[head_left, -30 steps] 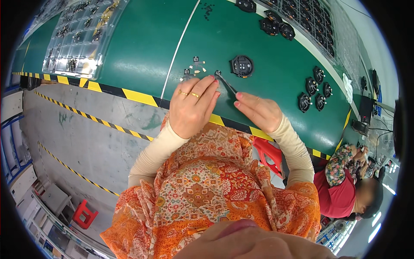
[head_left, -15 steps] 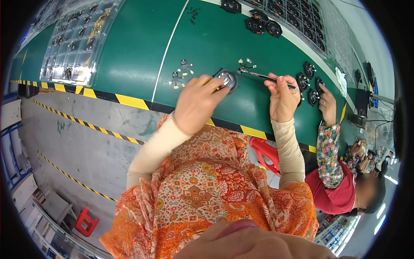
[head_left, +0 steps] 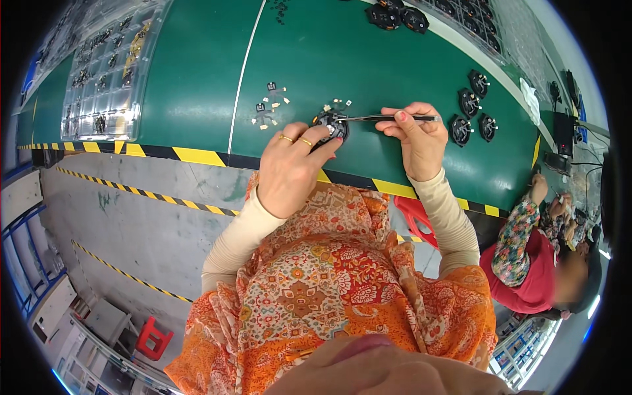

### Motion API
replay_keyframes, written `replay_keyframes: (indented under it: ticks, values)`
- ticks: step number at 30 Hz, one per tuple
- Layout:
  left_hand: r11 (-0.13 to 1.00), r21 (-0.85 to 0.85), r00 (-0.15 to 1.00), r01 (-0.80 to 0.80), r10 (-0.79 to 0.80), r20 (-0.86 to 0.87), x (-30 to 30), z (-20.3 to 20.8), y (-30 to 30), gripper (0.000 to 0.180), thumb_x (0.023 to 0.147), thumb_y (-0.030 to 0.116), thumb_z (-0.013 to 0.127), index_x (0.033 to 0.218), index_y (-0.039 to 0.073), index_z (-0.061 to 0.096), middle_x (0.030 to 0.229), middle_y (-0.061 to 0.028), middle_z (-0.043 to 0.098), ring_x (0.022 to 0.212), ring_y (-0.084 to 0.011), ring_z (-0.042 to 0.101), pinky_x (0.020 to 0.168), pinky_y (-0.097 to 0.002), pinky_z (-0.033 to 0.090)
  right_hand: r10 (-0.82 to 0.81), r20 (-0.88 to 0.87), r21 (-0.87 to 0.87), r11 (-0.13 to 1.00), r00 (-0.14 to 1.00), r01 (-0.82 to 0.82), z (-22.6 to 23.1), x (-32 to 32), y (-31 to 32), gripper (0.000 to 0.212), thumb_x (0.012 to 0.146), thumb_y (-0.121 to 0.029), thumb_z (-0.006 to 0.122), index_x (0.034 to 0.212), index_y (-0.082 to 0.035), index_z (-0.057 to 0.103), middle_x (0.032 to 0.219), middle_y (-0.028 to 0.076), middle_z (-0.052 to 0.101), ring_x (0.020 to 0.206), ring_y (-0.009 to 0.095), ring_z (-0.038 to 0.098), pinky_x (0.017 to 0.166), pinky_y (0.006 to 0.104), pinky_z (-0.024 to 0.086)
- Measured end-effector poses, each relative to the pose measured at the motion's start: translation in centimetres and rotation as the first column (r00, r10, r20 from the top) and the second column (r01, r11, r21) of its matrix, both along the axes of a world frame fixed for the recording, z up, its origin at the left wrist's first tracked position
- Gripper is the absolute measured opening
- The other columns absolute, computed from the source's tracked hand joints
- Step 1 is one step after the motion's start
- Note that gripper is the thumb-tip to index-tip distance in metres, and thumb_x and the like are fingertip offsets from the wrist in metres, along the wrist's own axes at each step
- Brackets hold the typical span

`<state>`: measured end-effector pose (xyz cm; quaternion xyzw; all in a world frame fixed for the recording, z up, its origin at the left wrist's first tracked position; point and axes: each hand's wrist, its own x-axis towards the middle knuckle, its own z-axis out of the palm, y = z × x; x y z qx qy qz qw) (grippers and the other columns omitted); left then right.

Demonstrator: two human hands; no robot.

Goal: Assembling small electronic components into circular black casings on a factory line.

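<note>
My left hand (head_left: 288,168) grips a round black housing (head_left: 340,130) against the green tabletop, its fingers curled over the near-left side. A small flat cable with pale connector ends (head_left: 338,103) sits at the housing's far edge. Pinched in my right hand (head_left: 421,138) are dark tweezers (head_left: 375,118), whose tips meet the housing near its middle. What the tips grasp is too small to make out. Left of the housing lie two loose flat cables, a farther one (head_left: 272,87) and a nearer one (head_left: 261,108).
Several black housings (head_left: 469,103) lie to the right, others (head_left: 398,18) at the far side. A clear compartment tray (head_left: 99,123) holds small parts at left. Striped tape (head_left: 197,155) marks the table's near edge. A co-worker's hand (head_left: 540,189) is at far right.
The tweezers have moved left onto the housing, and the cable that lay right of it is now at the housing. The co-worker's hand has drawn back from the housings at right.
</note>
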<state>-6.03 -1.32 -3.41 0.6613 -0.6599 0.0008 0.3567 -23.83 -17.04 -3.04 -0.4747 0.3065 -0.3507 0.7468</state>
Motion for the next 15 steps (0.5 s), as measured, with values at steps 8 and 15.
replay_keyframes:
  ticks: [8, 15]
  values:
    - [1.000, 0.012, 1.000, 0.001, -0.001, -0.004, 0.46, 0.18, 0.39, 0.030, 0.069, 0.003, 0.064, 0.097, 0.006, 0.074, 0.105, -0.0025, 0.067, 0.102, -0.0239, 0.062, 0.076, -0.0359, 0.050, 0.061, -0.016, -0.050, 0.997, 0.998, -0.062, 0.08, 0.15, 0.31, 0.011, 0.096, 0.002, 0.058, 0.103, -0.003, 0.050, 0.103, 0.030, 0.067, 0.079, 0.032, 0.073, 0.067, 0.0320, 0.062]
    - [1.000, -0.008, 1.000, -0.016, 0.016, -0.007, 0.70, 0.11, 0.12, 0.029, 0.068, 0.003, 0.065, 0.094, 0.008, 0.074, 0.102, -0.0008, 0.068, 0.101, -0.0229, 0.063, 0.075, -0.0351, 0.049, 0.077, -0.036, -0.097, 0.992, 0.996, -0.080, -0.05, 0.03, 0.27, 0.012, 0.098, 0.001, 0.056, 0.103, -0.004, 0.046, 0.101, 0.030, 0.067, 0.078, 0.032, 0.072, 0.066, 0.0318, 0.062]
